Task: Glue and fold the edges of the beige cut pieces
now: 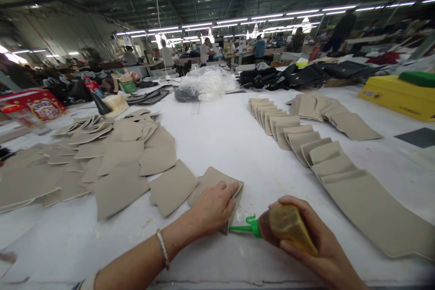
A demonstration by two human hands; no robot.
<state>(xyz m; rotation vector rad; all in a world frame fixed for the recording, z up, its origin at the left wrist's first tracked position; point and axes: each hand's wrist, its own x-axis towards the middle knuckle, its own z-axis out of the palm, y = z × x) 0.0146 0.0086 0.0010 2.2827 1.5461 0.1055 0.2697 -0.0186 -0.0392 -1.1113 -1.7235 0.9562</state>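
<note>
My right hand (316,240) is wrapped round a squeeze bottle (288,229) of amber liquid, tipped on its side. Its thin green nozzle (242,228) points left, the tip at the near edge of a beige leather-like piece (214,179). My left hand (212,208) is closed on that piece, fingers pressing its right side against the table; the thumb is largely hidden. A strip of the piece's edge shows beside the fingers. Just left of it lies another flat beige piece (174,188), close to the loose heap of similar pieces (118,190).
Overlapping beige pieces (374,208) run in a curved row along the right of the white table (217,131). Farther back are a yellow box (397,97), a clear plastic bag (210,82) and dark material (288,74). A red box (44,104) stands left. People work in the background.
</note>
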